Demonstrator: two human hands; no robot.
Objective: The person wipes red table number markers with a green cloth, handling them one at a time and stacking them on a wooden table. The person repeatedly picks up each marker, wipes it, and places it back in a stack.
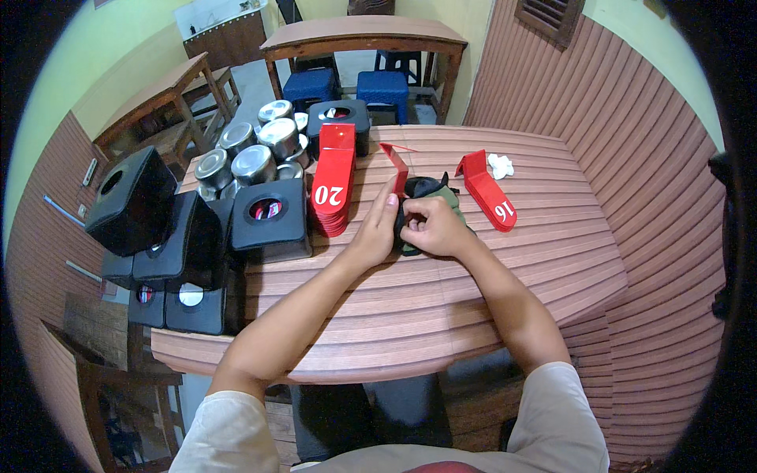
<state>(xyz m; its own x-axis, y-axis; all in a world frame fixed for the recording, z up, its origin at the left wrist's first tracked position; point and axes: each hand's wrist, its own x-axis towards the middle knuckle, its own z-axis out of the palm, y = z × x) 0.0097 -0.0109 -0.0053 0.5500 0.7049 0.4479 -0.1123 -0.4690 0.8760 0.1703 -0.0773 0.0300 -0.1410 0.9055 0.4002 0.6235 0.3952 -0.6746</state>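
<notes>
My hands meet at the middle of the tabletop (410,307): the left hand (377,229) has its fingers stretched out long and pressed flat against the side of a red number stand (398,167), while the right hand (432,227) is curled into a loose fist that pinches a dark cloth (430,188) bunched just beyond the knuckles. The stand rises straight ahead of both hands, its long axis running up and away from me, its folded top leaning to the left; the cloth lies against its base on the right side, so my right hand is the nearer one to the cloth and my left hand the nearer one to the stand. I cannot tell whether the cloth is wrapped around the foot of the stand or only pressed against it. Counting the red stands: the one between my hands, one lying loose to the right (489,191) with its long axis slanting toward the near right, and a stack of them (333,183) to the left whose number I cannot make out. Past the loose stand lies one small white crumpled wad (500,165). On the left sit several black square boxes (270,219) with round holes in their tops, about seven in view, and a cluster of round metal tins (254,162), at least six.
</notes>
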